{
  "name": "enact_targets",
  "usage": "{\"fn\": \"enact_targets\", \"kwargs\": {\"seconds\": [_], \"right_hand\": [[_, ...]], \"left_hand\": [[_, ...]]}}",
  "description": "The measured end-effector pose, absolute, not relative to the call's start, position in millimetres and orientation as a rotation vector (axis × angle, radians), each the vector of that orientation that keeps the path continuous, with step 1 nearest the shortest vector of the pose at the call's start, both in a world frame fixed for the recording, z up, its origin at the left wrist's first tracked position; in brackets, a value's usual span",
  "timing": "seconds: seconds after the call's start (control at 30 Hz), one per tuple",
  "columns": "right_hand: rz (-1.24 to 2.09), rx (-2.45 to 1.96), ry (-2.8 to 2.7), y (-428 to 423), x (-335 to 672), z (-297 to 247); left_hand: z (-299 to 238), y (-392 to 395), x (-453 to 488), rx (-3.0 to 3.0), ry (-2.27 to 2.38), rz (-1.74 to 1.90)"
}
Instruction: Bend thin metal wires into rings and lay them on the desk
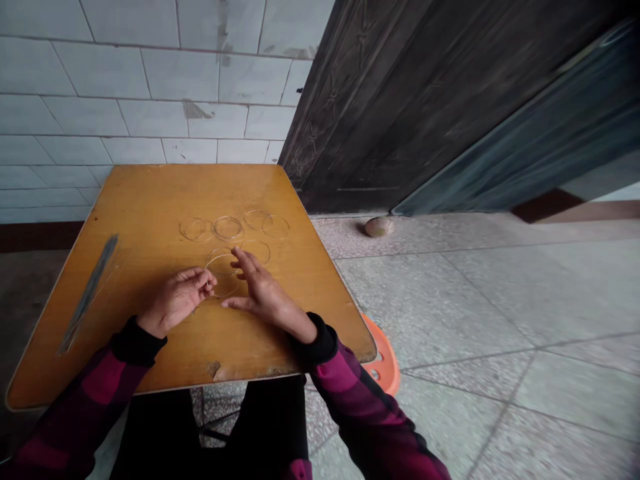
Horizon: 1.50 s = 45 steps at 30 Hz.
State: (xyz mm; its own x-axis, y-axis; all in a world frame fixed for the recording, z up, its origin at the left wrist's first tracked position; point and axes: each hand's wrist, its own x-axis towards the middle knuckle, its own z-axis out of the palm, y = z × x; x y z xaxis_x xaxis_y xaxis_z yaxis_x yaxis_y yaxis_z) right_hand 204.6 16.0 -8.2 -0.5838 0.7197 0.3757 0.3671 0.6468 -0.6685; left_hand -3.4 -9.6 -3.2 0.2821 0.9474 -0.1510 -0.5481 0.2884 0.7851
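Observation:
My left hand pinches a thin wire ring between thumb and fingertips, low over the wooden table. Across from it, my right hand is open, thumb and fingers spread apart. Its fingertips are close to the ring's right side; whether they touch the wire I cannot tell. Just beyond both hands lie several wire rings, some overlapping. To the left rests a bundle of straight grey wires, with a few loose strands along its right side.
A tiled wall stands behind the table, with a dark door to the right. An orange stool sticks out past the table's right edge. A rounded stone sits on the floor near the door.

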Motion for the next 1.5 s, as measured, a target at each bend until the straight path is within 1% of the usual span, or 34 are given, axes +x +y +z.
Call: {"fn": "enact_targets", "kwargs": {"seconds": [0.07, 0.17, 0.77, 0.9, 1.07, 1.17, 1.33, 1.5], "right_hand": [[0.828, -0.820, -2.161, 16.2, 202.8, -12.1], [0.877, -0.864, -2.099, 14.7, 198.3, -15.5], [0.761, -0.987, -2.081, 4.9, 190.3, -11.0], [0.773, -0.929, -2.099, 7.2, 194.0, -7.1], [0.715, -0.788, -2.294, 14.8, 204.6, 2.7], [0.700, -0.762, -2.348, 17.0, 206.7, 5.4], [0.779, -0.678, -2.272, 17.2, 202.2, 3.9], [0.756, -0.694, -2.233, 15.7, 200.5, 5.3]], "left_hand": [[-4.8, -10.5, -2.3, 0.719, 0.718, 1.141], [-7.3, -12.2, 0.7, 0.750, 0.742, 1.144], [-3.4, -18.6, 12.2, 0.755, 0.739, 1.144], [-0.4, -17.1, 10.5, 0.727, 0.731, 1.159], [-0.6, -10.4, 2.9, 0.596, 0.653, 1.221], [-1.8, -8.9, 1.1, 0.552, 0.629, 1.188], [-3.4, -10.4, 2.1, 0.505, 0.583, 1.137], [-3.3, -10.8, 2.1, 0.519, 0.568, 1.128]]}}
